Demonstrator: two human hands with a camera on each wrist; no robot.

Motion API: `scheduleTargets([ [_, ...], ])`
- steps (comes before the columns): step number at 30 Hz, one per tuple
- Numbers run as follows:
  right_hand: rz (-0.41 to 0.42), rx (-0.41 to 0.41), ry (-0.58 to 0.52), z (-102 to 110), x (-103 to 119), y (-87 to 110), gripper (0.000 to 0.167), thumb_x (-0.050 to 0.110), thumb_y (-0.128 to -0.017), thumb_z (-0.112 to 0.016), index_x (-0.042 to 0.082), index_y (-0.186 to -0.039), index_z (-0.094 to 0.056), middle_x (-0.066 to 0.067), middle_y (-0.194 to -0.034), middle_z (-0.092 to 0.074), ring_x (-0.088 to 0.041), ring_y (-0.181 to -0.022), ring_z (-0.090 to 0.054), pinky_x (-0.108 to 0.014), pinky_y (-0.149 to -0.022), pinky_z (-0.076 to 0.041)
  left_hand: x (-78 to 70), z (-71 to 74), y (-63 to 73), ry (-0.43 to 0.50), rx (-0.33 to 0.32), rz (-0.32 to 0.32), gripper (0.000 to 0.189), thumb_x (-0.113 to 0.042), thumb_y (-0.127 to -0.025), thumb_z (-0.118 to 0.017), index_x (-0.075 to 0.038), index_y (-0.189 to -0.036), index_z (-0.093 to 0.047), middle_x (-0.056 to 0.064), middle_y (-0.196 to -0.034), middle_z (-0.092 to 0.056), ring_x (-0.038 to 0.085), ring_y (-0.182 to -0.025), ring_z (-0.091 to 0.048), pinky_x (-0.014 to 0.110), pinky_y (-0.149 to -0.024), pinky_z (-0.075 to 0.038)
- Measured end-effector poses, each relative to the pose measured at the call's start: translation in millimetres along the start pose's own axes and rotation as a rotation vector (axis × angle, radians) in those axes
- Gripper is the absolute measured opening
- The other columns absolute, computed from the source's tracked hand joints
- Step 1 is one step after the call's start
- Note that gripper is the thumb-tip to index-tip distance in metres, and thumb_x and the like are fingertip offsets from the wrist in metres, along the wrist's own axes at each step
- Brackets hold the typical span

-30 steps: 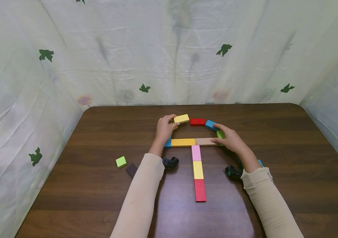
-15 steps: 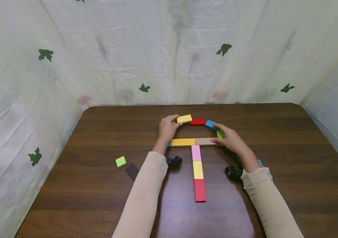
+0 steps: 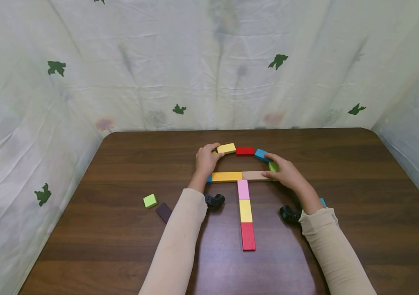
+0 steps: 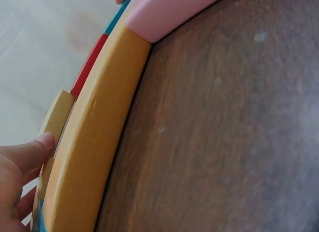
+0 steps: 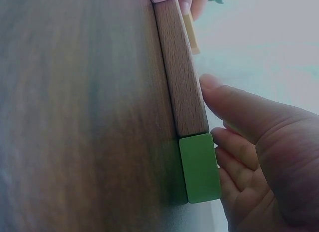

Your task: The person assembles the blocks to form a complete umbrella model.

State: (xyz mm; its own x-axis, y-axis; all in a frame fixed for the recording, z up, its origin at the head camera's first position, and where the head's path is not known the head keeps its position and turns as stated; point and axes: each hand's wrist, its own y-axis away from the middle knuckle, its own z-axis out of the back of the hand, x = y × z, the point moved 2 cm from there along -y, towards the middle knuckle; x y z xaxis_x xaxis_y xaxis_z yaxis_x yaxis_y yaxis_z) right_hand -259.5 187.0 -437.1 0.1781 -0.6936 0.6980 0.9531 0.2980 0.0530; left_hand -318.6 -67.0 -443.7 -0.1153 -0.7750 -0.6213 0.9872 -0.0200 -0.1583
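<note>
My left hand [image 3: 206,159] pinches a pale yellow block [image 3: 226,148] between thumb and fingers, its right end right at the red block [image 3: 244,151]. Another yellowish block and a blue block [image 3: 210,178] are partly hidden behind that hand. Spread around the right end of the arc, my right hand [image 3: 286,172] has a fingertip at a blue block [image 3: 261,155]. Its thumb lies by the plain wooden block [image 5: 182,72], beside a green block [image 5: 200,167]. A second green block [image 3: 273,166] shows between thumb and fingers.
An orange-yellow block [image 3: 227,177] continues the straight row. Below it runs a column of a pink block [image 3: 243,189], a yellow block [image 3: 245,210] and a red block [image 3: 248,236]. A lime block [image 3: 150,200] and dark block [image 3: 163,212] lie left; a blue block [image 3: 322,202] lies right.
My left hand has carried the pale yellow block rightward toward the red block, then slightly back and down so their ends meet. The right hand has stayed in place.
</note>
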Motion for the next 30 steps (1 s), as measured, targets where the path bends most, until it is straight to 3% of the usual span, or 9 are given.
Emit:
scheduleTargets([
  [9, 0.0, 0.002, -0.009, -0.2, -0.1, 1.0, 0.068, 0.033, -0.083, -0.064, 0.011, -0.139, -0.032, -0.012, -0.139, -0.034, -0.033, -0.126, -0.029, -0.05, -0.097, -0.027, -0.3, 0.3, 0.6, 0.016, 0.041, 0.001, 0.039, -0.028, -0.082, -0.066, -0.016, -0.119, -0.061, 0.004, -0.119, -0.057, 0.029, -0.106, -0.048, 0.043, -0.088, -0.033],
  [21, -0.002, 0.004, -0.002, 0.4, -0.8, 0.9, 0.068, 0.034, -0.083, -0.064, 0.011, -0.139, -0.032, -0.013, -0.139, -0.034, -0.032, -0.126, -0.029, -0.05, -0.097, -0.027, 1.0, 2.8, -2.3, -0.019, 0.157, 0.007, 0.048, -0.03, -0.081, -0.067, -0.015, -0.125, -0.055, 0.006, -0.124, -0.052, 0.028, -0.113, -0.043, 0.042, -0.09, -0.03],
  [30, 0.007, 0.002, 0.004, 0.7, -0.2, -0.1, 0.067, 0.033, -0.083, -0.063, 0.01, -0.139, -0.033, -0.013, -0.139, -0.035, -0.032, -0.126, -0.029, -0.05, -0.097, -0.028, 1.2, 3.7, -1.6, -0.023, 0.134, -0.02, 0.038, -0.023, -0.083, -0.065, -0.014, -0.119, -0.06, 0.006, -0.119, -0.056, 0.029, -0.108, -0.047, 0.043, -0.088, -0.032],
])
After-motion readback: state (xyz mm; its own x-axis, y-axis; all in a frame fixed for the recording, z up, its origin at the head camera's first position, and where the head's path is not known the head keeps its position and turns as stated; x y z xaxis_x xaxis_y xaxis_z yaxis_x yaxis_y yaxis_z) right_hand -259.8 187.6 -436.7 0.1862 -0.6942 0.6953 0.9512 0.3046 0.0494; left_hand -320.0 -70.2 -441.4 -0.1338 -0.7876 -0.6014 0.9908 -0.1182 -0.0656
